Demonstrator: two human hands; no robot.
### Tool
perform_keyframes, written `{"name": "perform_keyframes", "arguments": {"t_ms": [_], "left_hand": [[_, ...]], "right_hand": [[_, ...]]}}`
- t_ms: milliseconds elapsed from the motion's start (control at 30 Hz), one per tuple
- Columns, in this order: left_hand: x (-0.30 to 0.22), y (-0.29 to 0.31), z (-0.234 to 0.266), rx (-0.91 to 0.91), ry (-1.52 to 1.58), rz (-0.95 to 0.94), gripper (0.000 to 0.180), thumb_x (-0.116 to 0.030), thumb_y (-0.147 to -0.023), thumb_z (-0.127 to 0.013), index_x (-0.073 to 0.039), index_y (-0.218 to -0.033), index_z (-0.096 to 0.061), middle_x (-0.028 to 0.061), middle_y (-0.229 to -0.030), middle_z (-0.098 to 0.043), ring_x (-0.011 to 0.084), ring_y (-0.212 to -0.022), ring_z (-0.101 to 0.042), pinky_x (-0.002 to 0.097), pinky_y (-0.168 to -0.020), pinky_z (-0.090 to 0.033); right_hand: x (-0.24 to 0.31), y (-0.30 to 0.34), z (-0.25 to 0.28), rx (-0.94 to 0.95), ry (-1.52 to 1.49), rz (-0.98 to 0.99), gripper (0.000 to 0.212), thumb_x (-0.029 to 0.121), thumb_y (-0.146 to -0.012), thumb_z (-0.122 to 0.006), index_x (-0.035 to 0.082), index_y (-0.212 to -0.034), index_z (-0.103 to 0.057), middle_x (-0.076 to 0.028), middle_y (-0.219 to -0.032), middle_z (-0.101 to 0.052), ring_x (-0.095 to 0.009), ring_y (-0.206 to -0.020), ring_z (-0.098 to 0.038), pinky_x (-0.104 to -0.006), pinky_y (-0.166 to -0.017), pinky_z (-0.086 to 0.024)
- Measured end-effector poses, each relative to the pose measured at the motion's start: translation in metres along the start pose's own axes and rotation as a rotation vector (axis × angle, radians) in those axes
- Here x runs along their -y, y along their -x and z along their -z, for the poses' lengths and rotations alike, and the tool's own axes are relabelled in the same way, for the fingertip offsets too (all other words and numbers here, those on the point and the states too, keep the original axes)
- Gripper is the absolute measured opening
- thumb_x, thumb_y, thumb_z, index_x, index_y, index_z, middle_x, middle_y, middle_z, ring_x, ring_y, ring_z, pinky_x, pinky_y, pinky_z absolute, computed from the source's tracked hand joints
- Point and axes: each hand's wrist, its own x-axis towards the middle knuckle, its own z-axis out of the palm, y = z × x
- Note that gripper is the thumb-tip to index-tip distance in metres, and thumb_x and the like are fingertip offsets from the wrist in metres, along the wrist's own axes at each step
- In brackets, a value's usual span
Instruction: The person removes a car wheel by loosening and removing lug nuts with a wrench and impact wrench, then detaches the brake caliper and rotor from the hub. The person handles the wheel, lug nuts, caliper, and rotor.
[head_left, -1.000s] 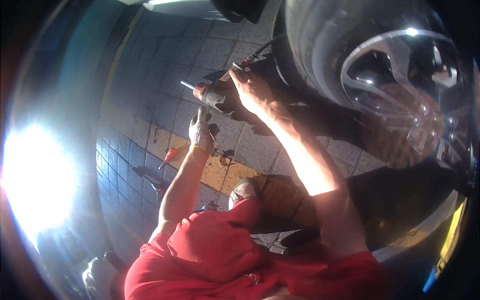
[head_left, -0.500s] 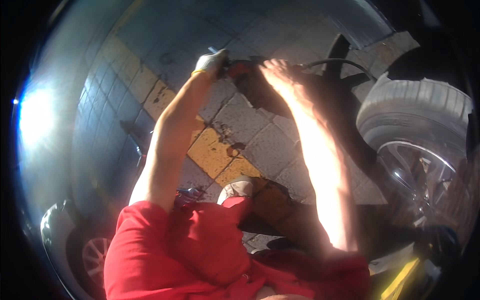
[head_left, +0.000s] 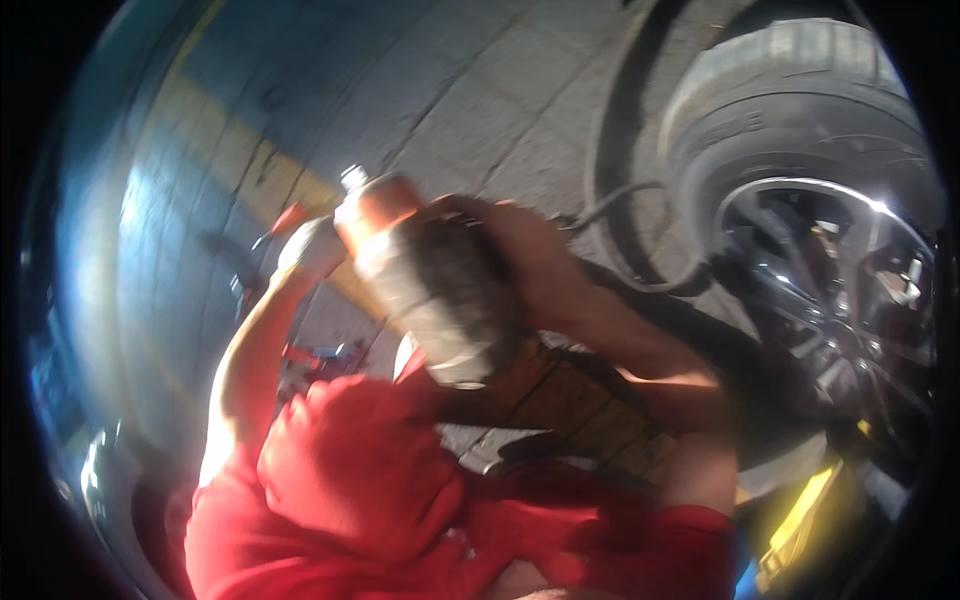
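A bulky impact wrench [head_left: 435,285], grey-brown with an orange nose and a bright metal drive end, is held up in front of me at a tilt. My right hand [head_left: 535,255] is closed round its handle side, and a dark hose runs off beyond that hand. My left hand [head_left: 312,250], in a pale glove, is right beside the orange nose. Its fingers are blurred and partly hidden, so its grip is unclear. Just past the glove shows a small orange piece [head_left: 290,217]; whether it is held or lies on the floor, I cannot tell.
A large tyre on a spoked wheel [head_left: 830,230] stands at the right. Hose [head_left: 605,150] loops over the paved floor beside it. Several red and metal tools [head_left: 335,358] lie left of my knee. A yellow object [head_left: 800,525] is at the lower right.
Both hands have drawn back toward me, and the impact wrench has come up off the far floor area into clear view. The wheel sits higher in the picture as my view has shifted.
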Motion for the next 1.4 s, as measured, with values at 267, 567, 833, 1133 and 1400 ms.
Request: {"name": "perform_keyframes", "arguments": {"t_ms": [267,567,833,1133,1400], "left_hand": [[-0.005,0.053,-0.022,0.146,-0.278,0.397,0.047,-0.054,-0.095,-0.061,-0.010,-0.096,-0.079,0.0138,-0.071,-0.072,0.0251,-0.049,-0.067,0.0402,-0.059,-0.057],[-0.282,0.133,0.019,0.287,0.385,-0.306,0.045,-0.042,-0.096,-0.074,-0.004,-0.117,-0.066,0.0037,-0.083,-0.068,0.0121,-0.071,-0.066,0.0293,-0.064,-0.055],[-0.492,0.191,-0.021,0.182,0.463,-1.074,0.027,-0.032,-0.104,-0.062,-0.006,-0.108,-0.067,0.0044,-0.093,-0.068,0.0164,-0.087,-0.064,0.0300,-0.078,-0.053],[-0.538,0.241,-0.052,0.478,0.858,-0.633,0.035,-0.040,-0.106,-0.061,-0.011,-0.123,-0.069,0.0078,-0.108,-0.075,0.0200,-0.097,-0.072,0.0356,-0.087,-0.060],[-0.547,0.267,-0.071,0.312,0.840,-0.739,0.036,-0.038,-0.111,-0.047,-0.010,-0.097,-0.063,0.0041,-0.091,-0.067,0.0159,-0.089,-0.063,0.0326,-0.081,-0.053]], "right_hand": [[0.068,0.159,0.070,-0.047,-0.420,-0.376,0.040,0.023,-0.105,-0.061,0.001,-0.139,-0.058,-0.009,-0.117,-0.071,-0.015,-0.102,-0.069,-0.0311,-0.089,-0.057],[0.058,0.304,0.092,-0.369,-0.756,-0.496,0.034,0.018,-0.103,-0.063,0.003,-0.133,-0.059,-0.007,-0.116,-0.071,-0.014,-0.098,-0.069,-0.0312,-0.086,-0.058],[0.079,0.348,0.106,-0.779,-0.341,0.038,0.049,0.022,-0.087,-0.078,0.009,-0.131,-0.061,-0.013,-0.112,-0.071,-0.025,-0.103,-0.072,-0.0383,-0.088,-0.058],[0.107,0.378,0.124,-0.797,0.094,-0.144,0.080,0.032,-0.067,-0.092,0.016,-0.136,-0.054,-0.015,-0.111,-0.074,-0.039,-0.108,-0.071,-0.0516,-0.091,-0.055],[0.113,0.397,0.113,-0.824,0.089,-0.103,0.043,0.031,-0.094,-0.066,0.017,-0.134,-0.059,-0.011,-0.113,-0.072,-0.034,-0.106,-0.071,-0.0446,-0.088,-0.055]]}}
